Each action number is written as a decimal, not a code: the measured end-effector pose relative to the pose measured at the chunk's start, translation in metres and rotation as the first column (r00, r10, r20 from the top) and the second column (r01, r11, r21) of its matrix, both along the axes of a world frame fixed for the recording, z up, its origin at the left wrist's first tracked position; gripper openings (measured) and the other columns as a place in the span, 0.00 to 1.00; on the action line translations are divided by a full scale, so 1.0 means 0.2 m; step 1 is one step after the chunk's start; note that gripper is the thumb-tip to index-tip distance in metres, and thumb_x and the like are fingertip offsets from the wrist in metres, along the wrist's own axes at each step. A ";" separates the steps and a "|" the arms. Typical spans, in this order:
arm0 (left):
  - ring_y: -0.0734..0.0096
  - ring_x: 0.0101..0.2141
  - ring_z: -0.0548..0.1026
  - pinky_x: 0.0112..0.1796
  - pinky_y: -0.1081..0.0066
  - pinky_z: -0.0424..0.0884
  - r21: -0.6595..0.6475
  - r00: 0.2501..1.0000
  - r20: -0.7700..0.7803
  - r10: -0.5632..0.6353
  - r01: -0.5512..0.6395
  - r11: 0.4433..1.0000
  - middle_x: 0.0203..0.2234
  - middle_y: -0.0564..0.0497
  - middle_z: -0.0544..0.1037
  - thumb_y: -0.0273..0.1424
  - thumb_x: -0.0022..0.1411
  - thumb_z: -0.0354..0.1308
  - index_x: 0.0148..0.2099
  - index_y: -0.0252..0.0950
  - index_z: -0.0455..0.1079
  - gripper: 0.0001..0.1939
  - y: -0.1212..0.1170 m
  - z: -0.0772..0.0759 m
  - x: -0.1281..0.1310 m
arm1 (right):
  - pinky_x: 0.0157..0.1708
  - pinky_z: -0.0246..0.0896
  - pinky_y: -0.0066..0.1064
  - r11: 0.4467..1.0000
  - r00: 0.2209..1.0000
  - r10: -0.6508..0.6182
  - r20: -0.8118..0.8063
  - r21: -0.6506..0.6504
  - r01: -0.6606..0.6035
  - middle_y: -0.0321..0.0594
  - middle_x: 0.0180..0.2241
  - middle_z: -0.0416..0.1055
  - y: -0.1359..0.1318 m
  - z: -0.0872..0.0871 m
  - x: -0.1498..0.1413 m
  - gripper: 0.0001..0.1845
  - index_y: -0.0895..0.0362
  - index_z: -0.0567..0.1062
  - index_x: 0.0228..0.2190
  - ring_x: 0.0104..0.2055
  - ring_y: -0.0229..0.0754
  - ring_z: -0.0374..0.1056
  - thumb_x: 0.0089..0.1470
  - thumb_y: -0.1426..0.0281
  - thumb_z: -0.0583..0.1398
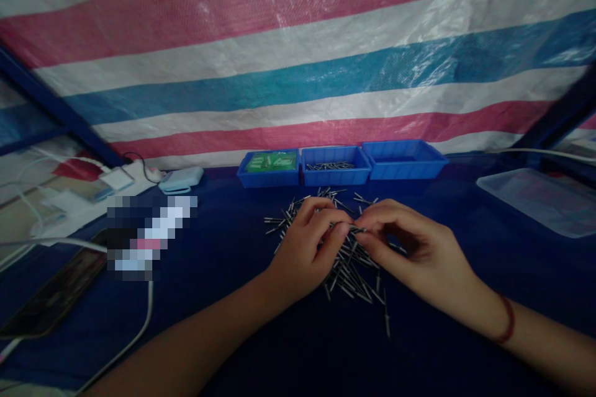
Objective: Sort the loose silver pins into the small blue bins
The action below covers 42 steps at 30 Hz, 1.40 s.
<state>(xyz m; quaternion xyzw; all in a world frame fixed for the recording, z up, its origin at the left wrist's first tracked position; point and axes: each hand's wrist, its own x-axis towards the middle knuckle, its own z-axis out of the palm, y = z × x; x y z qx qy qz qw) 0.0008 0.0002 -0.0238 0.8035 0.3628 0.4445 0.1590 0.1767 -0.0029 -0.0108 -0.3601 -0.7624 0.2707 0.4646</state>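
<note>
A loose pile of several thin metal pins (354,273) lies on the dark blue table cover. My left hand (310,245) and my right hand (410,248) meet above the pile, fingertips touching. Both are closed in a pinch on one small metal pin (356,229) held between them. My right wrist wears a red band (508,319). Behind the pile stand three blue trays: the left one (269,169) holds green pieces, the middle one (334,165) holds more pins, and the inside of the right one (404,159) shows nothing.
A clear plastic lid or tray (540,198) rests at the right. At the left are a phone (56,291), white cables (135,329), a pale blue case (181,178) and white chargers. A striped tarpaulin (298,62) hangs close behind the trays.
</note>
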 end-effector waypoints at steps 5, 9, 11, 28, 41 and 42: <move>0.75 0.32 0.68 0.37 0.67 0.69 0.059 0.997 0.013 0.070 -0.070 0.996 0.40 0.48 0.63 0.27 0.64 0.49 0.40 0.36 0.66 0.05 0.00 0.01 0.00 | 0.25 0.60 0.29 0.994 0.995 -0.012 0.095 0.110 0.001 0.37 0.29 0.69 0.02 -0.01 0.01 0.03 0.54 0.71 0.33 0.29 0.36 0.65 0.54 0.73 0.58; 0.75 0.32 0.68 0.38 0.67 0.69 0.063 0.998 0.001 0.062 -0.062 0.996 0.40 0.48 0.64 0.28 0.64 0.50 0.37 0.35 0.66 0.05 0.00 0.01 -0.01 | 0.25 0.60 0.28 0.989 0.989 0.000 0.149 0.149 -0.022 0.37 0.28 0.69 0.03 -0.01 0.00 0.04 0.55 0.72 0.32 0.28 0.35 0.64 0.55 0.74 0.56; 0.75 0.32 0.68 0.38 0.68 0.69 0.057 0.998 0.007 0.057 -0.058 0.997 0.40 0.48 0.64 0.29 0.64 0.50 0.39 0.36 0.65 0.04 0.00 0.02 -0.01 | 0.26 0.61 0.28 0.977 0.985 -0.005 0.173 0.211 -0.032 0.37 0.28 0.69 0.04 0.02 0.01 0.04 0.56 0.72 0.32 0.28 0.36 0.65 0.55 0.74 0.56; 0.68 0.40 0.72 0.41 0.63 0.64 0.072 0.951 -0.295 0.093 -0.075 0.995 0.37 0.50 0.74 0.26 0.62 0.50 0.42 0.37 0.67 0.07 0.08 0.00 -0.08 | 0.32 0.63 0.34 0.833 0.813 -0.419 0.405 0.528 0.166 0.43 0.32 0.71 0.47 0.01 0.14 0.09 0.59 0.72 0.35 0.28 0.41 0.66 0.57 0.68 0.54; 0.68 0.35 0.71 0.36 0.67 0.64 0.204 0.814 -0.580 0.048 0.087 0.975 0.36 0.50 0.73 0.30 0.64 0.50 0.41 0.38 0.71 0.09 0.21 -0.01 0.01 | 0.27 0.63 0.31 0.914 0.883 -0.361 0.301 0.305 0.269 0.41 0.30 0.72 0.41 -0.15 0.33 0.07 0.56 0.73 0.30 0.28 0.40 0.67 0.54 0.69 0.55; 0.68 0.36 0.70 0.36 0.67 0.64 0.200 0.799 -0.601 0.038 0.105 0.974 0.36 0.50 0.73 0.28 0.64 0.50 0.41 0.38 0.71 0.08 0.22 -0.01 0.02 | 0.27 0.62 0.31 0.920 0.887 -0.346 0.307 0.294 0.258 0.41 0.30 0.72 0.41 -0.15 0.33 0.07 0.56 0.73 0.30 0.28 0.40 0.68 0.54 0.69 0.55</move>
